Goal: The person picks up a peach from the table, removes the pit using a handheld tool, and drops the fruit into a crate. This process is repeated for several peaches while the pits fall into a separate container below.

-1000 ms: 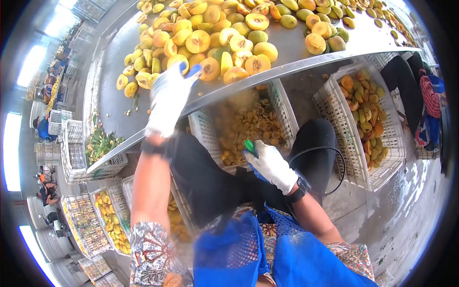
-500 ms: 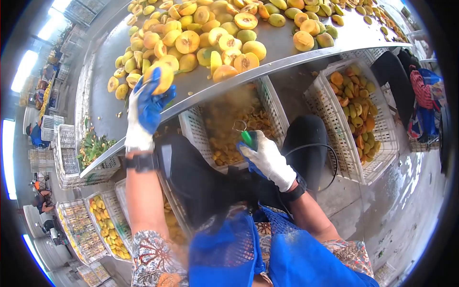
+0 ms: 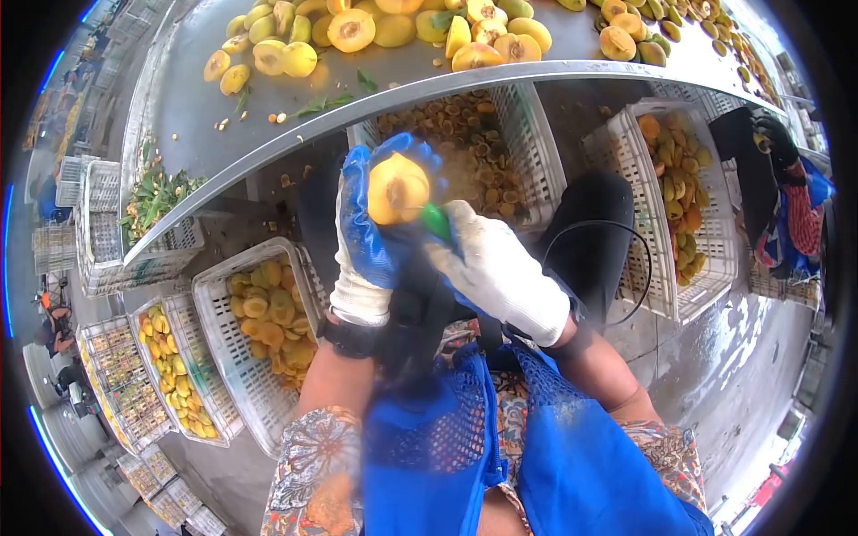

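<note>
Left hand cups a peach half — green-handled tool touching.

Left hand sits beside right hand, fingers curled.

A grey metal surface curves across the top of the frame. White plastic crates stand beneath it, with more stacked crates at far left. Wet concrete floor fills the lower right. Bright light strips line the left edge.
</note>
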A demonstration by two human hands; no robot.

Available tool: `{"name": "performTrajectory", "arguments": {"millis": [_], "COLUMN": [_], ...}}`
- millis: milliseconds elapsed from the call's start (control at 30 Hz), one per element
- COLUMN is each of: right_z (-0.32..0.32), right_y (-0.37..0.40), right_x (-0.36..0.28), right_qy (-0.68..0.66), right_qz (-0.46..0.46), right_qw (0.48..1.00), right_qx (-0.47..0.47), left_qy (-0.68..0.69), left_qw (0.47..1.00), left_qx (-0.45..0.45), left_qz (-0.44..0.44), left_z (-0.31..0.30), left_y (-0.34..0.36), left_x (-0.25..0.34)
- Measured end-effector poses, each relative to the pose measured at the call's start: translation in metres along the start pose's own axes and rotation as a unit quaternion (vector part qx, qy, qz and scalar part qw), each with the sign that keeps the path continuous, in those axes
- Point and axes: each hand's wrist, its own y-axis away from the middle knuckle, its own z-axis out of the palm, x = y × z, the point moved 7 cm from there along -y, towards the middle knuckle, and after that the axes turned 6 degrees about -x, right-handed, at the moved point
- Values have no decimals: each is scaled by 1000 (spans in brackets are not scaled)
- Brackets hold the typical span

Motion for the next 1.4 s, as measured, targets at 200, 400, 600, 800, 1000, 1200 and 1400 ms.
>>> {"name": "performTrajectory", "arguments": {"millis": [200,400,600,800,1000,1200,1400], "right_z": [20,38,52,68,76,75,96], "right_y": [3,8,19,33,38,47,54], "right_x": [1,11,33,31,19,24,23], "right_qy": [61,26,-155,-533,-671,-681,-880], "right_qz": [-43,-2,121,219,301,305,329], "right_qw": [997,998,965,777,624,597,207], "right_qx": [6,-48,-171,-254,-262,-295,-273], "left_qy": [-175,-179,-267,-228,-173,-323,-130], "left_qw": [982,980,962,969,984,939,963], "left_qx": [22,74,50,24,-2,-77,63], "left_qz": [63,39,-24,-94,-35,-92,-229], "left_z": [2,-11,-30,-37,-45,-22,-39], "left_y": [10,13,10,6,6,6,-3], "left_x": [5,0,-12,-21,-22,-24,-52]}}
